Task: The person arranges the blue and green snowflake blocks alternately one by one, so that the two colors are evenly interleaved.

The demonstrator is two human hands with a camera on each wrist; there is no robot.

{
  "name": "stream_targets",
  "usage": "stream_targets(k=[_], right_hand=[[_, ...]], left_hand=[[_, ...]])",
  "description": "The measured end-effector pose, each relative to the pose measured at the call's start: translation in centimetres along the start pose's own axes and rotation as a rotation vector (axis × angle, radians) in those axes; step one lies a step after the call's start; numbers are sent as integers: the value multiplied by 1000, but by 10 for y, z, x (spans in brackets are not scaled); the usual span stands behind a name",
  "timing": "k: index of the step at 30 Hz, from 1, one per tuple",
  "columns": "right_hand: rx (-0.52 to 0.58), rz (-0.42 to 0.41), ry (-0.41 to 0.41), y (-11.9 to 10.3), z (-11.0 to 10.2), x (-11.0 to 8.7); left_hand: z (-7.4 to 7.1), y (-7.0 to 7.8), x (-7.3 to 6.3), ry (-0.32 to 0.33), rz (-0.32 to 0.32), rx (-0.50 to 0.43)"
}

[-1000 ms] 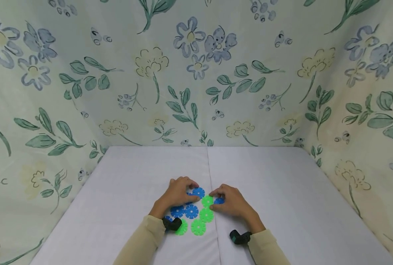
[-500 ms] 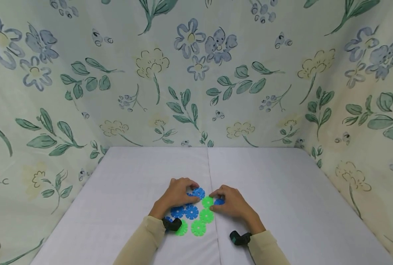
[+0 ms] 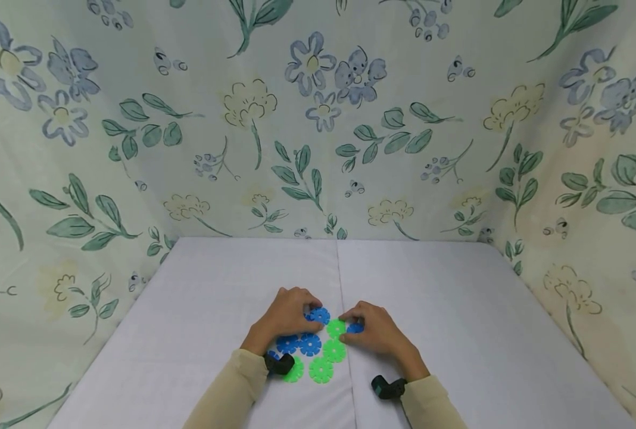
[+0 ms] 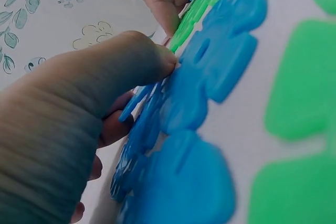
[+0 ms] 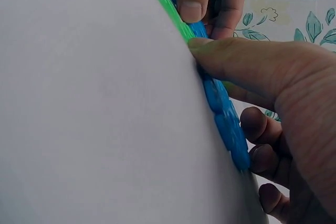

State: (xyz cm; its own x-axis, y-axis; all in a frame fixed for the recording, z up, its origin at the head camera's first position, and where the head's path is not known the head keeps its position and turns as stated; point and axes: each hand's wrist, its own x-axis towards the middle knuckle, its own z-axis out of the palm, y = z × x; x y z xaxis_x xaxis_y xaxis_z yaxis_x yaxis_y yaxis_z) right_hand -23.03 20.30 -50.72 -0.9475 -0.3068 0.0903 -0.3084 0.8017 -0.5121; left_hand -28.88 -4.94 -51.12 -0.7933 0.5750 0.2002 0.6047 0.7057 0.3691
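Observation:
My left hand [image 3: 290, 311] pinches a flat blue notched disc [image 3: 321, 316] between thumb and fingers, with part of another blue disc showing between them. In the left wrist view, its thumb lies at the edge of the blue plastic [image 4: 194, 72]. Just to the right, my right hand [image 3: 377, 328] pinches a green notched disc [image 3: 336, 328] at its right side. The two held discs lie side by side, their edges close together. A further blue disc [image 3: 355, 328] shows inside the curl of my right hand, partly hidden. In the right wrist view, blue discs [image 5: 227, 116] run beside my right fingertips.
Nearer to me lie two blue discs [image 3: 310, 344], a green disc [image 3: 334, 350] and another green disc [image 3: 321, 369]. One more green disc [image 3: 295, 370] is partly behind my left wrist camera [image 3: 280, 364]. A seamed white cloth covers the table [image 3: 430, 280], with flowered curtain [image 3: 318, 149] around it.
The blue disc in my left hand has shifted slightly left and towards me, away from the green one. My right hand stays nearly still on the green disc. The head view has tilted a little.

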Motion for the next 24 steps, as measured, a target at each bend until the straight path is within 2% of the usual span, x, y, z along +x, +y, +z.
stream_targets(k=[6,11,17,24], right_hand=[[17,-3,0,-1,1,0],[4,-1,5,-2,2,0],[-1,5,21,-3,2,-1],[13,2,28,-2,0,-2]], left_hand=[[-1,-3,-3,73,10,47],[-7,-7,-5,148,-24,57],[-25,-18,-8,245,-92,28],[-50,-42,-17,372,-134,12]])
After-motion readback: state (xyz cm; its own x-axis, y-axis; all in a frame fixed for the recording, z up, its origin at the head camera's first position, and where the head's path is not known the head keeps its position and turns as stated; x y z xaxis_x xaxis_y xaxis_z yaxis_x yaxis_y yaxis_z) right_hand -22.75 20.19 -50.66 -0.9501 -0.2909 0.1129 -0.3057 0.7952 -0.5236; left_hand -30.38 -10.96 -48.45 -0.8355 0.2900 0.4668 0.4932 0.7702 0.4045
